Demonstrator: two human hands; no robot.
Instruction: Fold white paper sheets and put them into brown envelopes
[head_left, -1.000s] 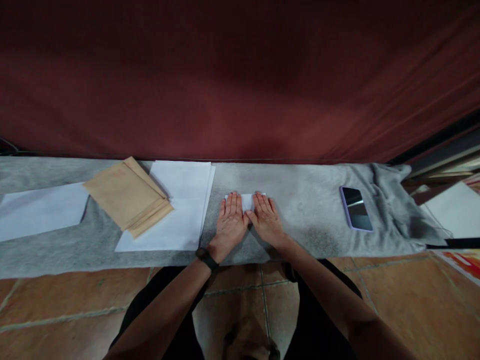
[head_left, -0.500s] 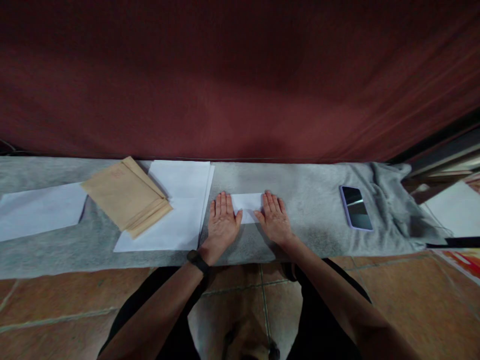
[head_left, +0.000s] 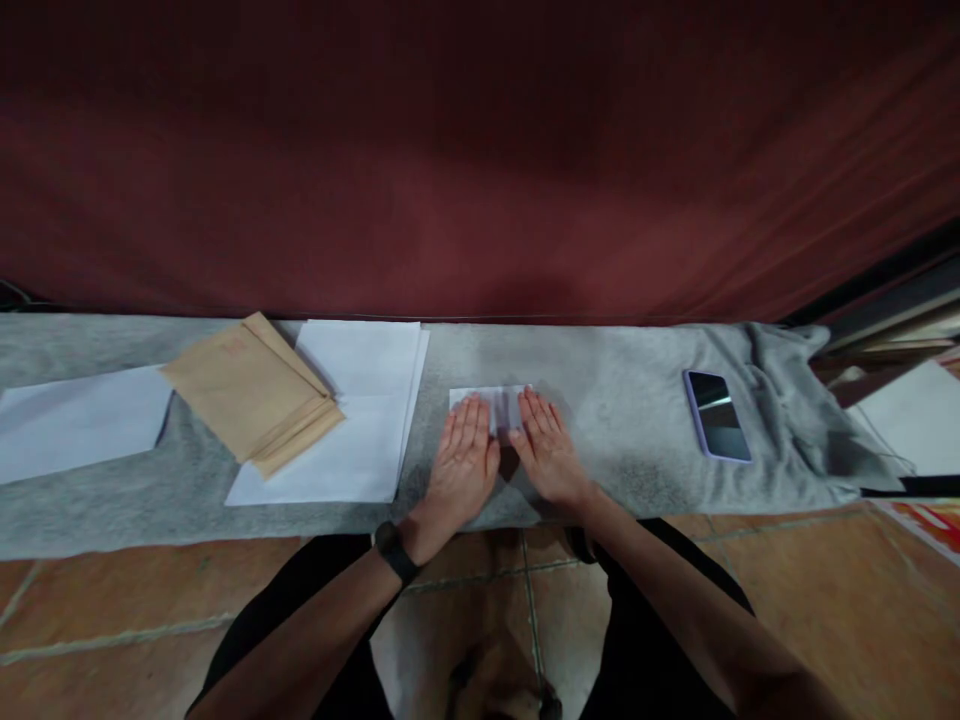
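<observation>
Left hand (head_left: pixel 465 455) lying flat, fingers stretched out, palm pressing down on folded paper (head_left: pixel 480 397). Right hand (head_left: pixel 550 450) doing same just beside it, thumbs nearly meeting. Paper sitting mid-cloth (head_left: pixel 615 400), far edge peeking out past fingertips. Left of hands: white sheets (head_left: pixel 360 420) lying flat, tan envelopes (head_left: pixel 251 395) overlapping their left side, lone sheet (head_left: pixel 75 420) lying farther left. Phone (head_left: pixel 716 428) lying face up, well to right. Watch (head_left: pixel 394 550) showing on left wrist. Red curtain (head_left: pixel 480 160) hanging behind.

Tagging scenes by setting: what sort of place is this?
Likely a makeshift home paperwork spot: grey cloth on a low surface, terracotta floor tiles, brown envelopes and white sheets.
</observation>
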